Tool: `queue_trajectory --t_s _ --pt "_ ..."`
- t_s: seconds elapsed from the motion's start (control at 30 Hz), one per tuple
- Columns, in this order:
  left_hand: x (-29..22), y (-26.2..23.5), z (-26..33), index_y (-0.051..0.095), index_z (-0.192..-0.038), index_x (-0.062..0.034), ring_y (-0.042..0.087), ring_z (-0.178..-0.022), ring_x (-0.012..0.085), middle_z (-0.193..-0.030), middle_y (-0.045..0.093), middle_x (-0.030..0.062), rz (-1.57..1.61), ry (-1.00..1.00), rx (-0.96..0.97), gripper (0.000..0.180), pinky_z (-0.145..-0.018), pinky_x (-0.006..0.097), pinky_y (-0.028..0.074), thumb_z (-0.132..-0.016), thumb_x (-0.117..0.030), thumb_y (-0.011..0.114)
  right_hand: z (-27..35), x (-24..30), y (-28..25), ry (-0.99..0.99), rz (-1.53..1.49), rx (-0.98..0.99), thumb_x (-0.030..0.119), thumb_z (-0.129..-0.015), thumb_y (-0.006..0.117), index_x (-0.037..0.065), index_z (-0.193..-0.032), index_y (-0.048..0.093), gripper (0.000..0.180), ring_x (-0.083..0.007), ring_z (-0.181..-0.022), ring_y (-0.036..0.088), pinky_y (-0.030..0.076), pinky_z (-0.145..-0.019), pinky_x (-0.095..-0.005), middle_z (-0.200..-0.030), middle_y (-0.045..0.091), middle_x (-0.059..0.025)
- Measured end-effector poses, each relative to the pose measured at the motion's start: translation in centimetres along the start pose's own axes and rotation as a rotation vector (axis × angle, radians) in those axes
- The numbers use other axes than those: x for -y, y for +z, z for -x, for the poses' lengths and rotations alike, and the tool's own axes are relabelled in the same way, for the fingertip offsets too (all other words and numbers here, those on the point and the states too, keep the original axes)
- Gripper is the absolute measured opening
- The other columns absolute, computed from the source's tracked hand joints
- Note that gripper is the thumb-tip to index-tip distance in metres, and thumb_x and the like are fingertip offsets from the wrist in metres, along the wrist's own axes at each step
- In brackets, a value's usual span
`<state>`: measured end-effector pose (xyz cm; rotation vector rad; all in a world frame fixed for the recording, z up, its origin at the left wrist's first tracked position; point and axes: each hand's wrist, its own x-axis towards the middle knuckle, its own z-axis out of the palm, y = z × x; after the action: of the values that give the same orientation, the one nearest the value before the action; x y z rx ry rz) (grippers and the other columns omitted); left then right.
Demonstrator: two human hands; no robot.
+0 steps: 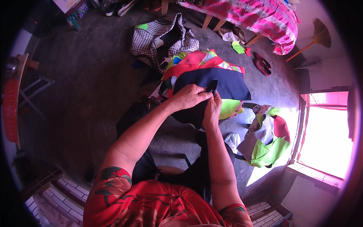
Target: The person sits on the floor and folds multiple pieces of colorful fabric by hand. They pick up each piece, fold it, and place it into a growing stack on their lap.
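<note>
Both my hands meet over a heap of cloth pieces point(189, 58) in front of me. Between the fingertips of my left hand point(191, 96) and my right hand point(213, 109) is a small piece of black fabric point(212, 86), its end standing up above my fingers. Both hands are closed in a pinch on it. Under and beyond them a large dark navy cloth point(227, 81) lies over the heap. Red, pink, white and lime green pieces stick out around it. A lime green cloth point(229, 108) shows just right of my right hand.
A checkered cloth point(151, 39) lies on the floor beyond the heap. To the right sits a bundle of grey, red and lime cloth point(261, 140) near a bright window point(325, 140). Dark red shoes point(261, 64), a broom point(319, 36) and a pink plaid-covered bed point(257, 19) are farther off.
</note>
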<state>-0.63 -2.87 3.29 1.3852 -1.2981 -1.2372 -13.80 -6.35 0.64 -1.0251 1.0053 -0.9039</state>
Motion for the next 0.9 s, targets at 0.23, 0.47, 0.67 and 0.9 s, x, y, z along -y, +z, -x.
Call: queue_trajectory --t_s 0.23,0.47,0.67,0.9 --pt "0.1 0.0 0.0 0.062 -0.104 0.0010 0.051 -0.074 0.0031 -0.075 0.065 0.0051 -0.004 -0.001 0.006 0.035 -0.067 0.026 0.044 -0.090 -0.030 0.055 0.4 0.7 0.5 0.010 -0.001 -0.020 0.005 -0.091 0.043 0.000 -0.106 0.057 0.022 -0.0077 -0.077 0.052 0.043 -0.068 -0.0219 -0.086 0.058 -0.0014" --pt "0.3 0.0 0.0 0.062 -0.104 0.0014 0.051 -0.075 0.0030 -0.076 0.065 0.0058 -0.017 0.005 0.006 0.035 -0.067 0.026 0.044 -0.091 -0.030 0.055 0.6 1.0 0.6 0.026 0.023 -0.032 0.006 -0.092 0.043 0.000 -0.107 0.057 0.022 -0.0076 -0.077 0.052 0.043 -0.068 -0.0221 -0.086 0.058 -0.0016" --pt "-0.1 0.0 0.0 0.062 -0.105 0.0013 0.050 -0.075 0.0028 -0.076 0.065 0.0050 -0.020 -0.004 0.016 0.035 -0.067 0.025 0.044 -0.091 -0.030 0.055 0.1 0.1 0.0 0.027 0.013 -0.021 0.007 -0.092 0.044 0.000 -0.107 0.057 0.021 -0.0078 -0.077 0.051 0.043 -0.068 -0.0222 -0.086 0.058 -0.0014" --pt "0.6 0.1 -0.1 0.062 -0.106 0.0002 0.051 -0.078 0.0026 -0.078 0.066 0.0035 -0.009 -0.038 0.019 0.034 -0.069 0.025 0.044 -0.091 -0.029 0.055 0.2 0.2 0.1 0.027 0.014 -0.011 0.007 -0.092 0.045 0.000 -0.107 0.058 0.022 -0.0078 -0.078 0.051 0.043 -0.068 -0.0222 -0.086 0.058 -0.0014"
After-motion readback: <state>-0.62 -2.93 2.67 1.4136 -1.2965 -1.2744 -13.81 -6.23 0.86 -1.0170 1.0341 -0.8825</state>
